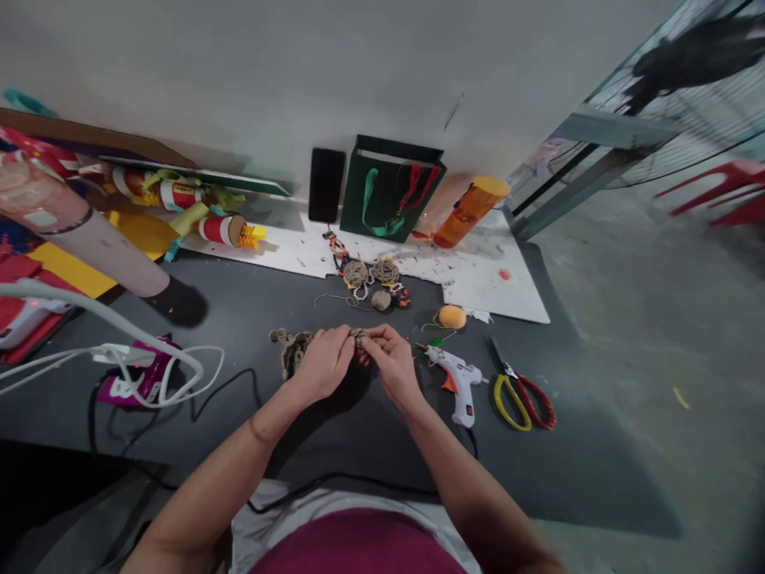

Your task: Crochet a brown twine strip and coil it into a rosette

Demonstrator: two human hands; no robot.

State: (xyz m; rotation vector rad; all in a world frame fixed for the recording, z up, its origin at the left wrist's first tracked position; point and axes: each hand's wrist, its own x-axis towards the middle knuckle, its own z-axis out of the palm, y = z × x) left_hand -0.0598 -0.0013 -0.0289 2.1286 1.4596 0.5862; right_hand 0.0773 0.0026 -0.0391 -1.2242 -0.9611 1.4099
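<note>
Over the dark table, my left hand (326, 363) and my right hand (391, 363) meet with closed fingers on a brown crocheted strip (292, 351). Its loose, wavy end lies left of my left hand. Between my fingertips, part of it appears coiled, though the fingers partly cover it. Just beyond sit two brown rosettes (386, 272) with beaded strands and a small grey-brown yarn ball (381, 300). Right of my right hand lie a white glue gun (457, 379) with an orange trigger, a green-handled tool (438, 342) and an orange yarn ball (453, 316).
Scissors (523, 399) with red and yellow handles lie at the right. A purple power strip (135, 383) with white cables is at left. Against the wall stand a phone (327, 185), a green gift bag (382, 191) and an orange cylinder (472, 211). A black cord crosses the table's front edge.
</note>
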